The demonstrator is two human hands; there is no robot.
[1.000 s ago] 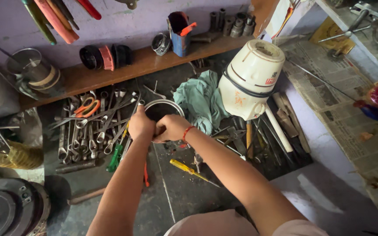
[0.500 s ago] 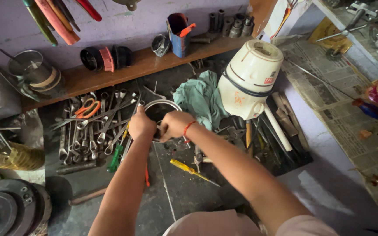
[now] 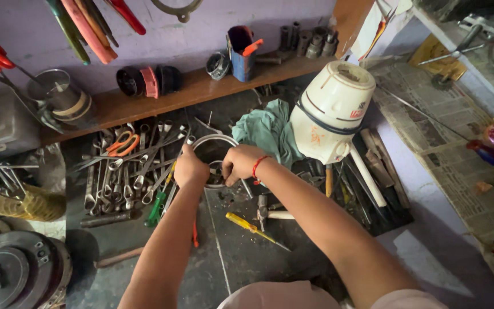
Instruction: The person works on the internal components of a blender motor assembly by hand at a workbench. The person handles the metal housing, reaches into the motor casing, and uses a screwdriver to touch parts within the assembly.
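A round steel jar lies tilted on the dark workbench with its open mouth facing me. My left hand grips its left rim. My right hand, with a red thread on the wrist, is closed at the mouth of the jar, fingers reaching inside; whatever it pinches there is hidden. Both forearms stretch up from the bottom of the view.
A white mixer base and a green cloth lie right of the jar. Several spanners and orange-handled scissors lie to the left. A yellow screwdriver is nearer me. A wooden shelf holds cups and sockets.
Both hands and the jar have stayed in place; my right hand has shifted slightly deeper into the jar mouth. The view moved a little.
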